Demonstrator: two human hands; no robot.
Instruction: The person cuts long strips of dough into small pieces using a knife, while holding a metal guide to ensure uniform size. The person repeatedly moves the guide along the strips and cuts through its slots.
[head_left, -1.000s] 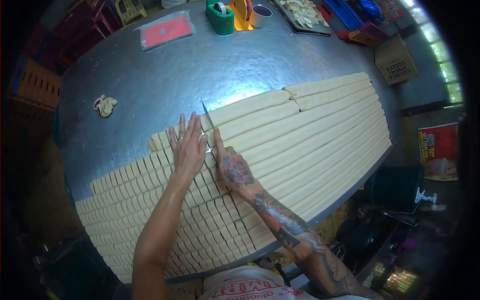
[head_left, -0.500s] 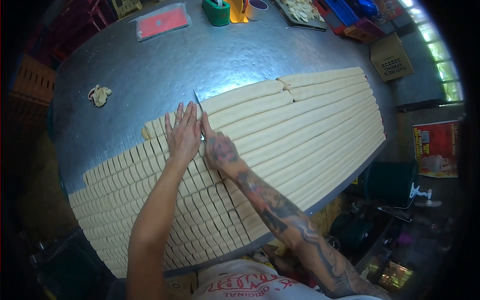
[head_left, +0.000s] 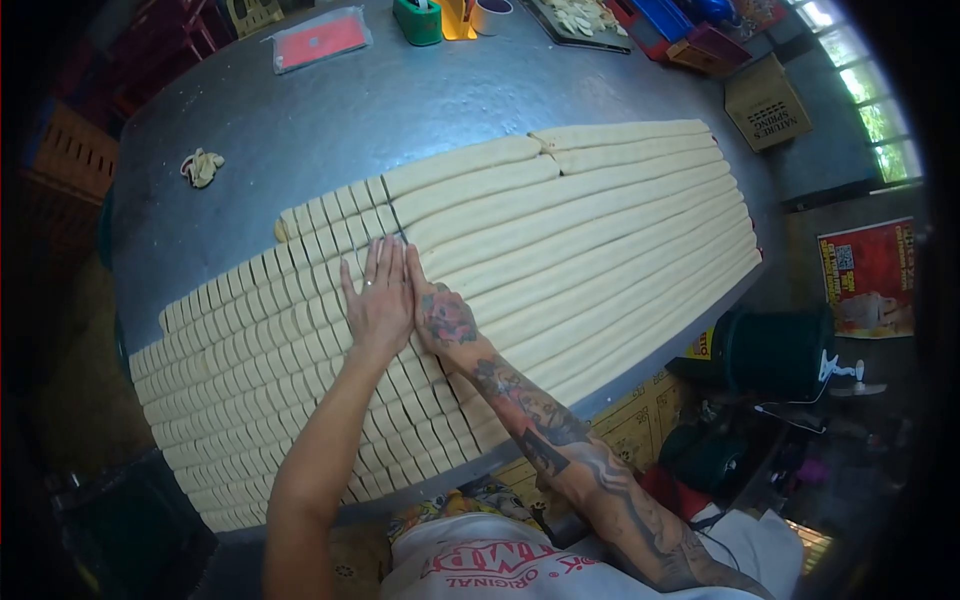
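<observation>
Long, pale dough rolls (head_left: 600,210) lie side by side across the metal table, whole on the right. To the left they are sliced into rows of short dough pieces (head_left: 250,330). My left hand (head_left: 382,305) rests flat on the sliced part, its fingers stretched toward the far edge. Pressed close beside it, my right hand (head_left: 443,315) is closed around a knife (head_left: 402,236); only a sliver of blade shows past the fingertips, and the handle is hidden. A dark cut runs from there across the two farthest rolls.
A small heap of dough scraps (head_left: 202,168) sits at the left of the metal table (head_left: 290,120). Along the back are a red packet (head_left: 320,40), a green tape dispenser (head_left: 416,22), a cup (head_left: 491,15) and a tray of pale pieces (head_left: 580,42). A cardboard box (head_left: 767,103) stands right.
Both hands and the knife have moved toward my body along the cutting line. The cut across the far rolls, earlier under the blade and fingers, now shows uncovered.
</observation>
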